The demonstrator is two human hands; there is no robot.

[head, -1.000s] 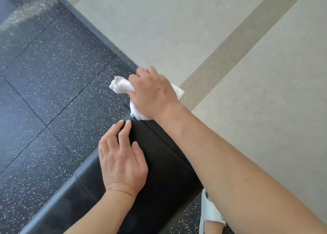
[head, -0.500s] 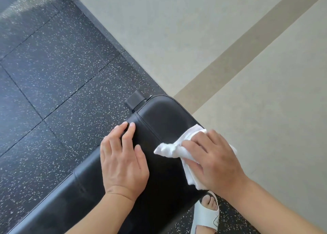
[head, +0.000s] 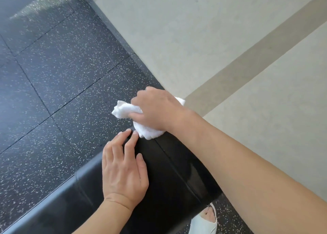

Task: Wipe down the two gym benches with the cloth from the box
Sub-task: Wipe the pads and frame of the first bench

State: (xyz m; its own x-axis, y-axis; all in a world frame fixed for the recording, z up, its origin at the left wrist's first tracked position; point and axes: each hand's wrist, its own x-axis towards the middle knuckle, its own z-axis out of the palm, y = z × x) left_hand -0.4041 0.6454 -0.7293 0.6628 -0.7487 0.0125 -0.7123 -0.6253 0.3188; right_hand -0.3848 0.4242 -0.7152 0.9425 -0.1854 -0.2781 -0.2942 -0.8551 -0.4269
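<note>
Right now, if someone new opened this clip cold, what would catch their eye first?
First the white cloth, bunched under the right hand at the far end of the black bench, bright against all that dark. Next the left hand, lying flat on the bench pad just behind it, fingers straight. Then the floor: speckled black matting on the left meets pale flooring on the right, and a white sandal shows at the bottom edge.

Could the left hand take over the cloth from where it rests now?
Probably yes. The left hand lies flat on the bench, its fingertips right beside the white cloth, nothing between them. The right hand grips the cloth, though, and would have to let go.
</note>
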